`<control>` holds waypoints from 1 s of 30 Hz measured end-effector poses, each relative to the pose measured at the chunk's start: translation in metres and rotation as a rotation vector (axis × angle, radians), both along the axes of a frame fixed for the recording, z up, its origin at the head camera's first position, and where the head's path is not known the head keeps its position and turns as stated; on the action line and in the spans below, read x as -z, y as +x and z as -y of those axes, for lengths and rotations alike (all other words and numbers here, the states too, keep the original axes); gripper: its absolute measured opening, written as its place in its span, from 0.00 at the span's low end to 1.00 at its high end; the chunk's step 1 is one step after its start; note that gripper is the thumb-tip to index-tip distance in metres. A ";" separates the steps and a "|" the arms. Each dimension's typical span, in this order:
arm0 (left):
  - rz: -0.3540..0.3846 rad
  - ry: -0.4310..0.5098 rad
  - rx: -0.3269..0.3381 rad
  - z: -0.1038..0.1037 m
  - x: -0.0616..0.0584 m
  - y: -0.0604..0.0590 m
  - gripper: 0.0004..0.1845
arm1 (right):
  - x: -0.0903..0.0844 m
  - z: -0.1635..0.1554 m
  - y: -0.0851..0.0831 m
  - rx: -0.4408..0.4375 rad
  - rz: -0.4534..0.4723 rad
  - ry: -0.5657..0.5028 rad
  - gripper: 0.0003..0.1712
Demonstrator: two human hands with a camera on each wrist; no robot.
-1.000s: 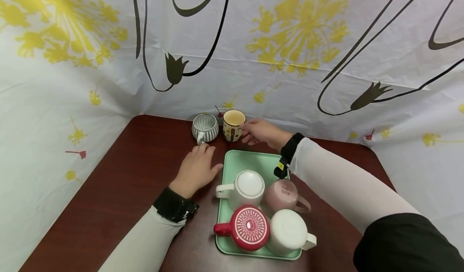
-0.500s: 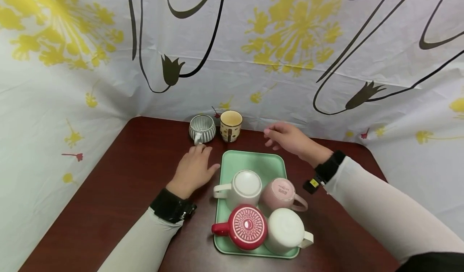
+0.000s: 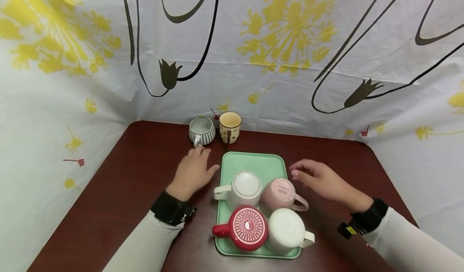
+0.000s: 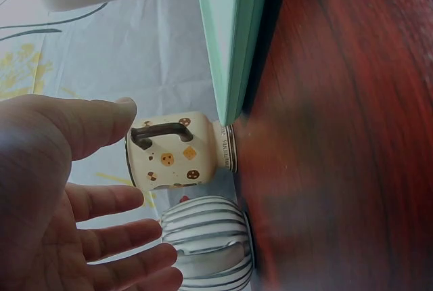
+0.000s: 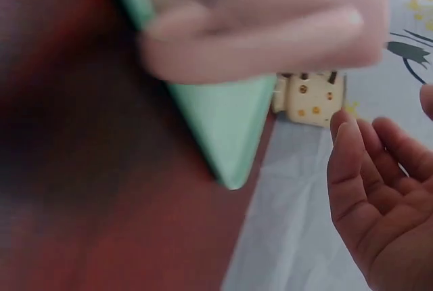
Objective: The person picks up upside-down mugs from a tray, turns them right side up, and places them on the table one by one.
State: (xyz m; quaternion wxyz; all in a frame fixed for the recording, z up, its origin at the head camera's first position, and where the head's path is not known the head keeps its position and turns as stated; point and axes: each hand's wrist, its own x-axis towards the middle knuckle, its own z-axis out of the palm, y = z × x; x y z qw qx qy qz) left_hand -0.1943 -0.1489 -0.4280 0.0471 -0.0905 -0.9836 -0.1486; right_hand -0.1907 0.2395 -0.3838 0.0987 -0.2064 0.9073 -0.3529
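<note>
The left hand [image 3: 194, 171] lies flat on the desk [image 3: 119, 191] beside the green tray [image 3: 266, 165]. The right hand [image 3: 322, 181] hovers open by the pink mug [image 3: 283, 193].

The pink mug [image 3: 282, 191] bears print (too small to read).

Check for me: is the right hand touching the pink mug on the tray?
Apart. In the head view the right hand hovers just right of the upturned pink mug on the green tray, with dark table showing between the fingertips and the mug.
</note>
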 end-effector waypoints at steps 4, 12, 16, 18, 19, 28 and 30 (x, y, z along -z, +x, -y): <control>0.007 -0.007 -0.002 -0.001 0.002 -0.001 0.36 | 0.017 -0.011 0.017 -0.063 -0.043 -0.003 0.08; 0.005 -0.008 -0.003 -0.002 0.001 0.000 0.35 | 0.038 -0.021 0.034 -0.082 -0.023 -0.091 0.05; 0.010 -0.005 -0.010 -0.002 -0.001 0.000 0.35 | 0.045 -0.022 0.039 -0.053 0.041 -0.128 0.04; 0.009 -0.003 -0.013 -0.002 0.000 0.000 0.34 | 0.047 -0.022 0.040 -0.051 0.081 -0.163 0.05; 0.012 -0.002 -0.015 -0.002 0.000 0.000 0.34 | 0.048 -0.022 0.040 -0.056 0.096 -0.178 0.06; 0.028 0.001 -0.012 -0.002 0.000 0.000 0.34 | 0.046 -0.020 0.044 -0.068 0.096 -0.147 0.09; 0.029 0.001 -0.015 -0.001 0.000 0.000 0.34 | 0.045 -0.020 0.045 -0.064 0.066 -0.110 0.08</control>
